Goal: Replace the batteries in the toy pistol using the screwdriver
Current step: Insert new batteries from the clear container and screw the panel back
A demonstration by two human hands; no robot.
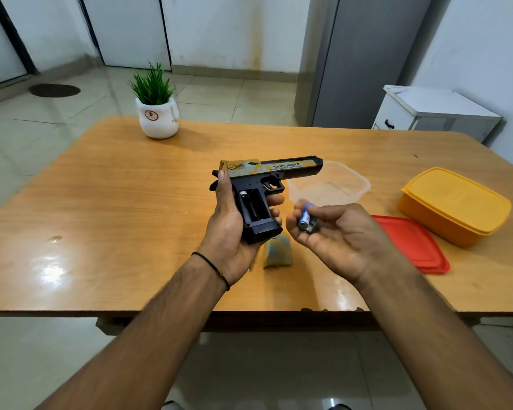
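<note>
1. A potted plant (157,113) in a white pot stands at the far left of the wooden bench (101,202), well apart from everything else.
2. The left hand (231,229), with a dark thread round its wrist, holds the toy pistol (258,196) above the middle of the bench. Its fingers are wrapped round the black grip, with the thumb up along the back of the pistol.
3. The pistol lies on its side with the barrel pointing right. Its slide is gold and black, and the battery compartment in the grip is open towards the camera.
4. A tan panel (277,254) lies on the bench just below the butt of the grip, between the two wrists.
5. The right hand (335,235) is palm up just right of the grip. Its curled fingers and thumb pinch blue-and-silver batteries (306,221); I cannot tell how many.
6. A clear plastic tub (329,184) sits behind the right hand, close to the muzzle.
7. A red lid (412,244) lies flat to the right, partly hidden by the right hand.
8. A closed yellow box (453,205) sits just beyond the lid, near the right edge of the bench.
</note>
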